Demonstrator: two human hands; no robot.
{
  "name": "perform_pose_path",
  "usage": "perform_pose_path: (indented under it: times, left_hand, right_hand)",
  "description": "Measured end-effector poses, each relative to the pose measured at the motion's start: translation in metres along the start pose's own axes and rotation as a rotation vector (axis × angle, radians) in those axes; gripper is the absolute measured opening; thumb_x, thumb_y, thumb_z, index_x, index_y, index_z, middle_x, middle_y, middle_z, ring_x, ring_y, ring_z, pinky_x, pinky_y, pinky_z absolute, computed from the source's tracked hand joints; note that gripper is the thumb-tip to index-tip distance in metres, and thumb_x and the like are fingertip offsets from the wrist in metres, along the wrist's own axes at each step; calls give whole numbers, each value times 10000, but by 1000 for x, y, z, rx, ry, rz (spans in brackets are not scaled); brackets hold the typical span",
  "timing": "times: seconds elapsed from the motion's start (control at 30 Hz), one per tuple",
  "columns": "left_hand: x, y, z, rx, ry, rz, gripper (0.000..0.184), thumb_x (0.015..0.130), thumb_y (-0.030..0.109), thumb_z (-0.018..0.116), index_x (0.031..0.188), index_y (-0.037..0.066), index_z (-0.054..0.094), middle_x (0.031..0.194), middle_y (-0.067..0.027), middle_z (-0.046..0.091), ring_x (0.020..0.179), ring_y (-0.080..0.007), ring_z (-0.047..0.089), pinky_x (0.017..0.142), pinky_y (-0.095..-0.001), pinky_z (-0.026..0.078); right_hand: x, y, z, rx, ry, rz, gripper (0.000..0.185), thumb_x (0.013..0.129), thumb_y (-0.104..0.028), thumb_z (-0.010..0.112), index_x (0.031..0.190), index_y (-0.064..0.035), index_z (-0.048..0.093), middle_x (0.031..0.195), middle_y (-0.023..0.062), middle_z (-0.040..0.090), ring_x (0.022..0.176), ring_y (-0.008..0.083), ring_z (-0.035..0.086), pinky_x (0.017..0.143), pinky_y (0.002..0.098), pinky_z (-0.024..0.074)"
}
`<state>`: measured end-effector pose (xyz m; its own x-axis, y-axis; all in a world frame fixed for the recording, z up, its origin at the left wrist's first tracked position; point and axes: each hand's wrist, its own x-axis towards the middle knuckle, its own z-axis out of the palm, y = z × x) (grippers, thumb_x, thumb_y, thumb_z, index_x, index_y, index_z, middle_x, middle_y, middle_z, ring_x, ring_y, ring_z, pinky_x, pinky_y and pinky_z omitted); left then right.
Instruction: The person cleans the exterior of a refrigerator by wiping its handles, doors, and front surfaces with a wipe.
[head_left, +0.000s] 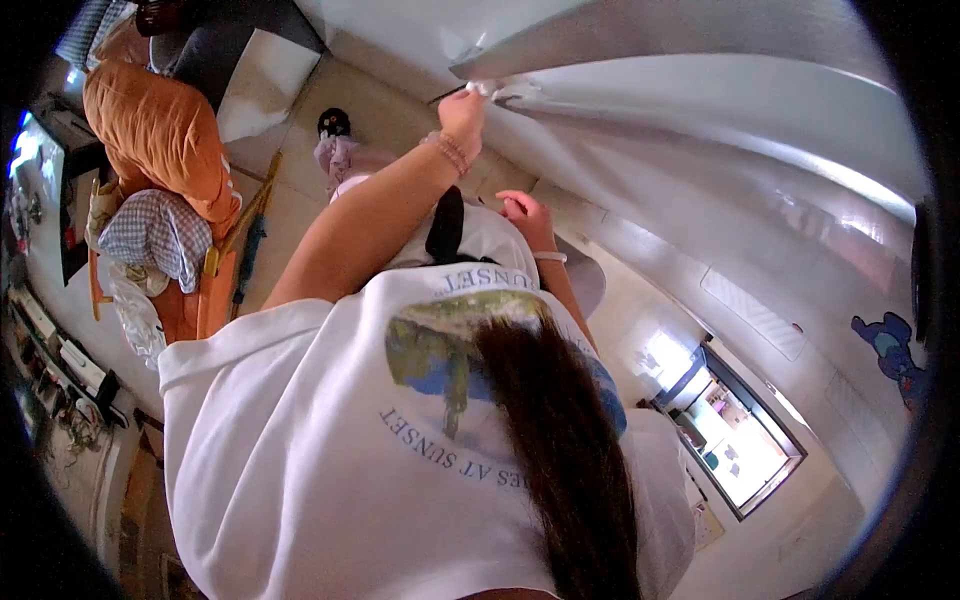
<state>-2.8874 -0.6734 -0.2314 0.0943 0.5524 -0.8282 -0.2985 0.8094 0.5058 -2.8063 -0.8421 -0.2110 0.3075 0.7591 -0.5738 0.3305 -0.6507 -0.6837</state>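
My left hand point(463, 118), with a beaded bracelet on its wrist, is stretched forward and closed. A small crumpled white wad point(481, 88), perhaps tissue or cloth, shows at its fingertips. It is against the near end of a large glossy panel point(690, 110) with a curved metallic edge, which looks like a fridge door. Near my waist, my right hand point(528, 215) has loosely curled fingers, and nothing shows in them. A white band point(550, 257) circles that wrist. Below both hands is my white printed T-shirt point(300, 450), and a dark strap point(446, 225) hangs there.
At left, an orange garment point(160, 130) and a checked cloth point(155, 235) cover a chair. A screen point(35, 180) stands beyond it. My black-shod foot point(334, 122) is on the tiled floor point(385, 100). A blue cartoon sticker point(888, 352) and a window point(735, 440) are at right.
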Motion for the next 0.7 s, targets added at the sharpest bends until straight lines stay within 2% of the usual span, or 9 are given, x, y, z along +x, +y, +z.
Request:
perform_pose_path:
  times: [0.1,0.23,0.33,0.47,0.5,0.6,0.67,0.7]
  left_hand:
    - [10,-9,-4,-34,-29,55,212,828,181,538,919,1,603,793,4,567,731,-82,484,648,-214,364]
    - [-8,3,8,78,-141,266,199,812,166,562,896,-5,619,790,14,573,732,-64,461,664,-201,363]
    - [-41,17,17,128,-168,280,202,820,156,549,922,-4,620,785,17,569,725,-66,459,667,-201,362]
    - [-60,33,24,190,-195,149,196,828,103,520,961,-7,614,804,13,570,698,-63,453,623,-188,364]
    - [-63,29,28,136,-252,227,216,813,62,505,990,-4,609,800,12,559,662,-59,436,577,-189,355]
    - [-104,61,32,71,-357,163,248,790,17,478,1000,-4,610,777,11,547,628,-51,413,546,-191,338]
    - [-132,81,46,9,-428,250,264,779,-4,460,994,-5,613,760,13,540,608,-49,400,533,-191,327]
    - [-139,83,50,-24,-468,287,273,773,-14,451,991,-6,615,751,13,537,598,-48,394,526,-191,322]
  right_hand:
    - [1,16,1,18,22,-27,226,814,-173,463,914,-37,613,663,77,612,614,131,594,574,256,456]
    - [0,13,0,49,41,44,227,813,-174,462,913,-37,614,653,73,610,612,129,593,571,253,455]
    - [2,11,2,79,32,46,228,812,-173,462,914,-39,615,654,70,611,614,132,594,575,254,454]
    - [1,17,3,51,21,-6,220,812,-143,459,918,-34,618,670,80,619,590,126,578,549,265,453]
    - [7,14,4,38,24,-33,216,812,-128,459,920,-32,620,677,84,623,578,122,570,535,271,453]
    - [8,12,5,-31,19,-42,225,809,-179,474,890,-16,607,661,90,611,622,144,597,583,270,455]
    - [37,71,20,370,-53,25,231,804,-182,480,889,-6,602,664,96,614,623,143,596,583,275,456]
    - [34,77,20,384,-45,13,234,803,-183,482,890,-1,600,665,97,614,621,141,594,582,276,455]
